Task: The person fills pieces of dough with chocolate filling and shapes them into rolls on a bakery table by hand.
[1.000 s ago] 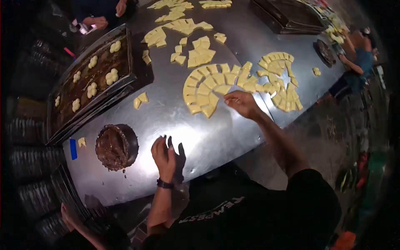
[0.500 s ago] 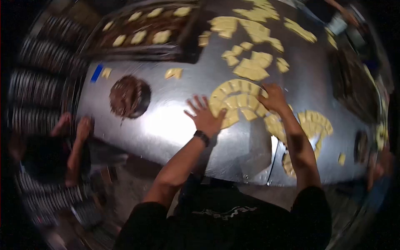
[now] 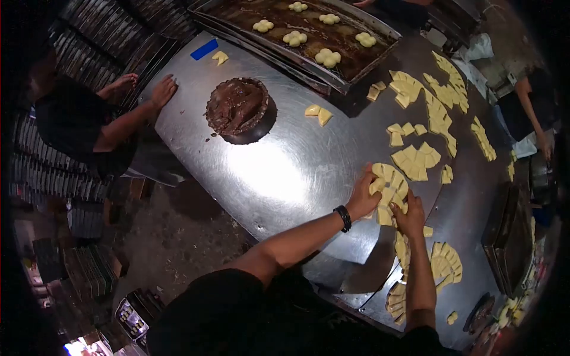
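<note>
A fan-shaped sheet of yellow dough (image 3: pixel 389 185), cut into small pieces, is between my two hands over the metal table (image 3: pixel 320 154). My left hand (image 3: pixel 363 200), with a dark band on the wrist, grips its left edge. On the right side, my right hand (image 3: pixel 409 218) has its fingers curled round the lower edge. A cut dough section (image 3: pixel 417 161) lies just beyond them. More dough pieces (image 3: pixel 445 264) rest by my right forearm, partly hidden by it.
A mound of brown paste (image 3: pixel 237 107) sits in a bowl at the left. At the back, a large tray (image 3: pixel 300 18) carries dough clusters. Blue tape (image 3: pixel 204 50) marks the far-left corner. One person's hand (image 3: pixel 163 91) touches the table's left edge; another person (image 3: pixel 528 110) stands right.
My hands, earlier spread flat and pressed at either side of the dough fan, have come together and gathered it. The view has turned and shifted; the left-hand person's hand is now on the table.
</note>
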`<state>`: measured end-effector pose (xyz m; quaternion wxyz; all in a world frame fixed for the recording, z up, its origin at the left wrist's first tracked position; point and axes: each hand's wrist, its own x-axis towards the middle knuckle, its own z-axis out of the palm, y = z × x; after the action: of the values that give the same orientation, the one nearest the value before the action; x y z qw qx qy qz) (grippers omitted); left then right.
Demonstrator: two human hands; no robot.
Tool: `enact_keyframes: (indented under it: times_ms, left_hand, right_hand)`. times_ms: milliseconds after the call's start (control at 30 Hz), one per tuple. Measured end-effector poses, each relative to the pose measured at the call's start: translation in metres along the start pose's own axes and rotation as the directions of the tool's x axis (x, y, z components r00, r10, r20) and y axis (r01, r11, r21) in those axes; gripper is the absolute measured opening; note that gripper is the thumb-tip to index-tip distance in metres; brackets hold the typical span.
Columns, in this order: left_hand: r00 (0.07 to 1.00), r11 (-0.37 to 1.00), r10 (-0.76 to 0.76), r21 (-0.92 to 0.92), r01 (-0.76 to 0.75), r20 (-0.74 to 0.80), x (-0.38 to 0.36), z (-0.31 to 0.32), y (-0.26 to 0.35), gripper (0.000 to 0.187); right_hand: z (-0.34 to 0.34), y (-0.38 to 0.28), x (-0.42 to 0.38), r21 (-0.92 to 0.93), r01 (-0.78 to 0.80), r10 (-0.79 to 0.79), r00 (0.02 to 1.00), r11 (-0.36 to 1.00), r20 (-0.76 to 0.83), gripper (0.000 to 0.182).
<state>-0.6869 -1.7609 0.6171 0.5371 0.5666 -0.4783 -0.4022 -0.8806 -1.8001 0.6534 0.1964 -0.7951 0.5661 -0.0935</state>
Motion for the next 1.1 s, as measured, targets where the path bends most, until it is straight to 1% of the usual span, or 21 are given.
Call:
enact_keyframes:
  times_ms: [100, 200, 267, 367, 467, 500, 567, 633, 667, 700, 733, 767, 833, 867, 900, 933, 967, 1000, 1033, 1067, 1100]
  left_hand:
    - [0.972, 0.938, -0.129, -0.293, 0.184, 0.197, 0.026, 0.006, -0.012, 0.046]
    - [0.875, 0.672, -0.264, -0.574, 0.468, 0.405, 0.039, 0.010, -0.021, 0.055]
    - [0.842, 0.424, -0.222, -0.729, 0.538, 0.492, 0.045, 0.008, -0.025, 0.052]
    - [0.850, 0.173, -0.102, -0.833, 0.526, 0.516, 0.048, -0.026, 0.007, 0.047]
    - [0.873, 0.203, 0.073, -0.864, 0.460, 0.482, 0.060, -0.090, 0.063, 0.044]
    - [0.868, 0.287, 0.059, -0.842, 0.458, 0.492, 0.069, -0.116, 0.078, 0.041]
    - [0.864, 0.361, 0.197, -0.854, 0.376, 0.464, 0.089, -0.180, 0.110, 0.043]
    - [0.859, 0.440, 0.267, -0.848, 0.294, 0.437, 0.105, -0.255, 0.149, 0.043]
    - [0.798, 0.425, 0.285, -0.816, 0.391, 0.531, 0.116, -0.297, 0.163, 0.042]
    - [0.811, 0.537, 0.308, -0.794, 0.283, 0.497, 0.124, -0.340, 0.182, 0.043]
    - [0.906, 0.668, 0.208, -0.730, 0.144, 0.369, 0.121, -0.383, 0.204, 0.044]
    - [0.924, 0.749, 0.172, -0.654, 0.102, 0.341, 0.126, -0.425, 0.213, 0.045]
    - [0.874, 0.682, 0.227, -0.711, 0.171, 0.429, 0.158, -0.507, 0.191, 0.051]
    - [0.918, 0.725, 0.137, -0.669, 0.164, 0.373, 0.165, -0.555, 0.176, 0.053]
    - [0.966, 0.727, 0.068, -0.675, 0.125, 0.251, 0.175, -0.592, 0.156, 0.048]
    - [0.990, 0.854, -0.140, -0.502, 0.134, 0.025, 0.185, -0.631, 0.126, 0.037]
    - [0.877, 0.836, -0.468, -0.373, 0.402, -0.104, 0.218, -0.676, 0.061, 0.035]
    - [0.754, 0.838, -0.544, -0.277, 0.470, -0.368, 0.228, -0.711, 0.002, 0.024]
    - [0.721, 0.714, -0.360, 0.322, 0.622, -0.592, 0.230, -0.736, -0.034, 0.030]
    - [0.765, 0.223, -0.078, 0.737, 0.638, -0.639, 0.232, -0.762, -0.071, 0.037]
    - [0.813, 0.180, 0.004, 0.800, 0.572, -0.582, 0.239, -0.771, -0.105, 0.038]
  right_hand:
    - [0.011, -0.019, 0.002, 0.003, 0.014, -0.014, 0.996, 1.000, -0.084, 0.056]
    - [0.027, -0.002, 0.010, 0.079, 0.148, -0.132, 0.976, 0.986, -0.175, 0.054]
    - [0.030, -0.003, 0.009, 0.330, 0.054, -0.004, 0.989, 0.943, -0.150, 0.045]
    - [0.029, -0.032, 0.012, 0.656, -0.019, 0.147, 0.979, 0.754, -0.141, 0.041]
    - [0.013, -0.096, 0.027, 0.931, 0.094, 0.150, 0.976, 0.353, -0.156, 0.046]
    - [0.010, -0.117, 0.037, 0.935, 0.103, 0.127, 0.980, 0.338, -0.154, 0.050]
    - [-0.001, -0.192, 0.058, 0.897, 0.207, 0.036, 0.970, 0.391, -0.239, 0.051]
    - [-0.003, -0.255, 0.091, 0.861, 0.276, -0.054, 0.958, 0.428, -0.281, 0.055]
    - [-0.007, -0.297, 0.106, 0.873, 0.294, -0.078, 0.955, 0.389, -0.287, 0.054]
    - [-0.008, -0.336, 0.123, 0.903, 0.324, -0.144, 0.945, 0.281, -0.294, 0.055]
    - [0.000, -0.373, 0.146, 0.889, 0.409, -0.173, 0.910, 0.209, -0.378, 0.053]
    - [-0.002, -0.420, 0.161, 0.861, 0.408, -0.121, 0.913, 0.304, -0.390, 0.051]
    - [0.015, -0.494, 0.195, 0.926, 0.287, -0.172, 0.953, 0.244, -0.250, 0.046]
    - [0.037, -0.524, 0.217, 0.967, 0.190, -0.201, 0.967, 0.170, -0.154, 0.044]
    - [0.056, -0.554, 0.233, 0.979, 0.070, -0.210, 0.977, 0.194, -0.028, 0.042]
    - [0.092, -0.566, 0.264, 0.954, 0.060, -0.317, 0.948, 0.294, 0.038, 0.043]
    - [0.129, -0.569, 0.291, 0.915, -0.142, -0.310, 0.912, 0.378, 0.269, 0.039]
    - [0.158, -0.569, 0.310, 0.730, -0.155, -0.112, 0.946, 0.666, 0.303, 0.038]
    - [0.159, -0.564, 0.319, 0.545, 0.057, -0.127, 0.988, 0.836, 0.091, 0.036]
    - [0.151, -0.555, 0.323, 0.283, 0.223, -0.199, 0.974, 0.933, -0.111, 0.035]
    - [0.129, -0.550, 0.313, 0.618, 0.185, -0.194, 0.980, 0.764, -0.054, 0.033]
